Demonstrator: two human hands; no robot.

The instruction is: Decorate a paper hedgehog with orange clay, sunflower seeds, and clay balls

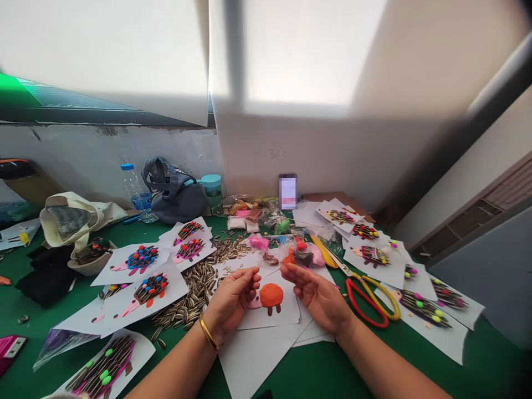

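Between my two hands lies a white paper with a clay hedgehog on it. Its body is a flat orange disc, with a pink face and two brown feet. My left hand, with a gold bangle, is closed over the paper's left side, thumb against curled fingers. Whatever it may hold is hidden. On the other side, my right hand has its fingers stretched out, palm turned inward, with nothing seen in it. Just beyond its fingertips is orange clay. Striped sunflower seeds are heaped left of my left hand.
Scissors with red and yellow handles lie at right, by a yellow cutter. Finished hedgehog pictures spread on both sides. Bagged clay and a propped phone are behind. A bag and bottle stand back left.
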